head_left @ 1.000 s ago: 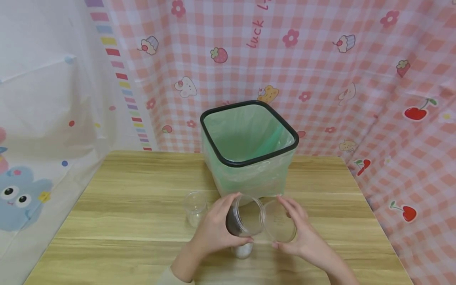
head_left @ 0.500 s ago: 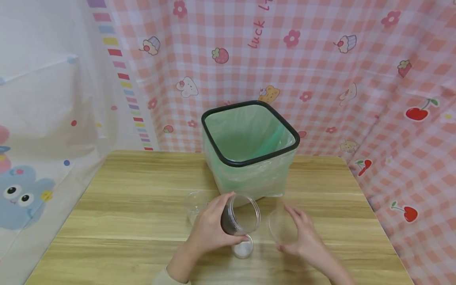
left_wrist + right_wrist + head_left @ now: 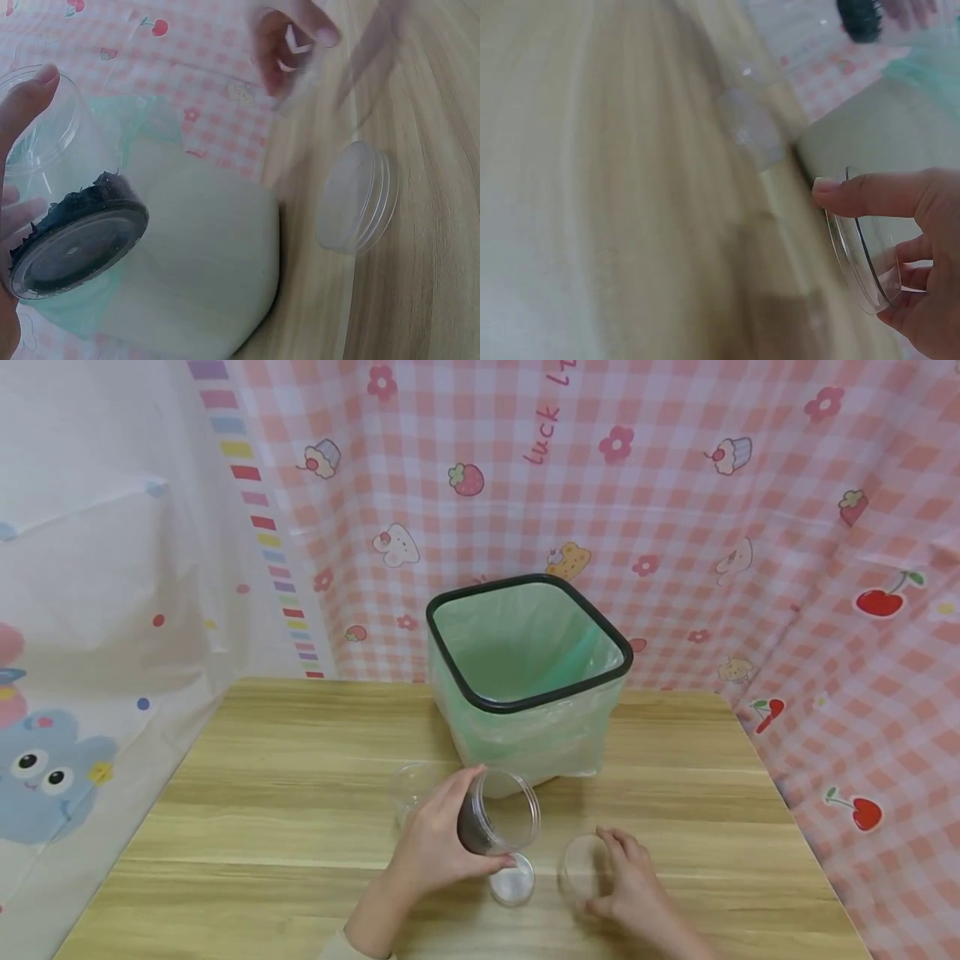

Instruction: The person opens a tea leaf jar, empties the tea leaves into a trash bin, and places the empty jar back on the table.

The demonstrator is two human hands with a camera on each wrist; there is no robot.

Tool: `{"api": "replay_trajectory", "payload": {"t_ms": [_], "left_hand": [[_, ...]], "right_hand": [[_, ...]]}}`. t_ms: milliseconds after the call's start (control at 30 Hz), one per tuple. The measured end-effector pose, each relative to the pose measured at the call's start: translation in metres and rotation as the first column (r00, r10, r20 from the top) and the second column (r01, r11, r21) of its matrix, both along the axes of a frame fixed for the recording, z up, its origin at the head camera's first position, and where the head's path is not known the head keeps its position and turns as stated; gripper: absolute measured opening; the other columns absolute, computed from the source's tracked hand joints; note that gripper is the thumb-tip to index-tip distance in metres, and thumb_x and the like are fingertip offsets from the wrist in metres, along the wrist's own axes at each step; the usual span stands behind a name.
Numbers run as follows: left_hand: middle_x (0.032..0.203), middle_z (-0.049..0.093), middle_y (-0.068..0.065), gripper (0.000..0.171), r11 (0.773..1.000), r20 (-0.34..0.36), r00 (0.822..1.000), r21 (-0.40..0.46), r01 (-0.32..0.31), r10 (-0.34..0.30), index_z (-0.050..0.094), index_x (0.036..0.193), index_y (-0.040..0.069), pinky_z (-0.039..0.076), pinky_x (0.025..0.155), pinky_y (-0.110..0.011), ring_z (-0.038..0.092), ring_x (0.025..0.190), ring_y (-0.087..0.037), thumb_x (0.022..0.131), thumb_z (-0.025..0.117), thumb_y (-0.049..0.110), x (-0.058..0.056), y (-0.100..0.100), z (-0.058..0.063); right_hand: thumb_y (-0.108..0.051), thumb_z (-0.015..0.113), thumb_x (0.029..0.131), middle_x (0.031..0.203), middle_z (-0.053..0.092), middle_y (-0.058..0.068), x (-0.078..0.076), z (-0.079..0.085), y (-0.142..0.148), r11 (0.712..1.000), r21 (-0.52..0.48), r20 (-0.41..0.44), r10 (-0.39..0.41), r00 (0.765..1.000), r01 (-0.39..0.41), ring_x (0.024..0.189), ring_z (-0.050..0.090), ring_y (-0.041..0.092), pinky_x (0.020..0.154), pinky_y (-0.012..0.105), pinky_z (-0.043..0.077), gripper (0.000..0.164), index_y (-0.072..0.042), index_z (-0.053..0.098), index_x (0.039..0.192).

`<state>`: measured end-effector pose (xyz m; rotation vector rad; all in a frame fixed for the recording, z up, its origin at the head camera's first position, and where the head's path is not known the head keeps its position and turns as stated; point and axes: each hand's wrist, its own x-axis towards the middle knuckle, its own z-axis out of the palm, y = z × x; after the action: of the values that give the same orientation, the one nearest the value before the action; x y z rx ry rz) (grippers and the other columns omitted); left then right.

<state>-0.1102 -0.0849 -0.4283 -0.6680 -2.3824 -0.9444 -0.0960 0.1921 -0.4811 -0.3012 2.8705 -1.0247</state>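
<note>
On the wood-grained table [image 3: 262, 793], the green-lined bin [image 3: 536, 735] keeps its place mid-frame. Since half a second ago the right hand [image 3: 628, 878] has dropped toward lower right, a clear lid [image 3: 864, 255] pinched between thumb and fingers, farther from the jar [image 3: 501, 814]. The left hand [image 3: 433, 845], lower centre, grips that tilted, see-through jar, dark ragged matter at its base, and partly hides a clear cup [image 3: 411, 782]. A small round transparent piece [image 3: 512, 887] lies between the hands.
</note>
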Motion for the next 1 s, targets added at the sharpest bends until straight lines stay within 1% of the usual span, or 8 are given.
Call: {"api": "replay_trajectory", "payload": {"t_ms": [100,267,567,867,1000], "left_hand": [[0.128,0.054,-0.001,0.103,1.000,-0.013,1.000,0.001,-0.003,0.003,0.047,0.133,0.011,0.048,0.092,-0.039,0.052,0.117,-0.019,0.049,0.084,0.058,0.000,-0.001,-0.001],[0.128,0.054,-0.001,0.103,1.000,-0.009,1.000,0.000,-0.009,0.009,0.047,0.132,0.012,0.048,0.091,-0.040,0.052,0.117,-0.019,0.049,0.084,0.059,0.000,-0.003,-0.001],[0.128,0.054,-0.003,0.103,1.000,-0.014,1.000,-0.010,-0.015,0.015,0.046,0.133,0.011,0.047,0.093,-0.038,0.053,0.116,-0.019,0.050,0.084,0.057,0.002,-0.005,0.000],[0.129,0.054,-0.003,0.104,0.999,-0.010,0.999,-0.012,-0.037,0.036,0.046,0.133,0.011,0.049,0.090,-0.040,0.053,0.115,-0.020,0.049,0.083,0.060,0.003,-0.007,0.000],[0.129,0.054,-0.003,0.104,0.999,0.001,0.999,-0.008,-0.041,0.041,0.046,0.134,0.012,0.050,0.089,-0.041,0.053,0.115,-0.020,0.049,0.083,0.060,0.004,-0.008,0.000]], "right_hand": [[-0.021,0.089,0.053,0.132,0.038,0.027,0.001,-0.008,0.001,1.000,0.020,0.027,-0.004,1.000,0.004,0.122,0.034,0.046,0.095,0.061,0.037,0.099,0.006,0.040,0.135],[-0.024,0.090,0.052,0.131,0.039,0.027,0.001,-0.016,0.003,0.999,0.055,0.036,-0.005,0.999,0.003,0.122,0.034,0.047,0.093,0.063,0.037,0.101,0.008,0.040,0.134],[-0.023,0.090,0.052,0.130,0.038,0.028,-0.001,-0.029,0.008,0.994,0.108,0.086,-0.007,0.996,-0.002,0.120,0.033,0.047,0.092,0.061,0.039,0.103,0.010,0.039,0.134],[-0.025,0.089,0.054,0.131,0.036,0.032,-0.002,-0.029,0.009,0.987,0.152,0.072,0.036,0.997,-0.046,0.120,0.033,0.050,0.091,0.063,0.038,0.103,0.012,0.037,0.134],[-0.024,0.089,0.054,0.131,0.037,0.032,0.000,-0.029,0.008,0.986,0.157,0.066,0.040,0.997,-0.050,0.120,0.034,0.050,0.092,0.063,0.038,0.102,0.012,0.037,0.134]]}}
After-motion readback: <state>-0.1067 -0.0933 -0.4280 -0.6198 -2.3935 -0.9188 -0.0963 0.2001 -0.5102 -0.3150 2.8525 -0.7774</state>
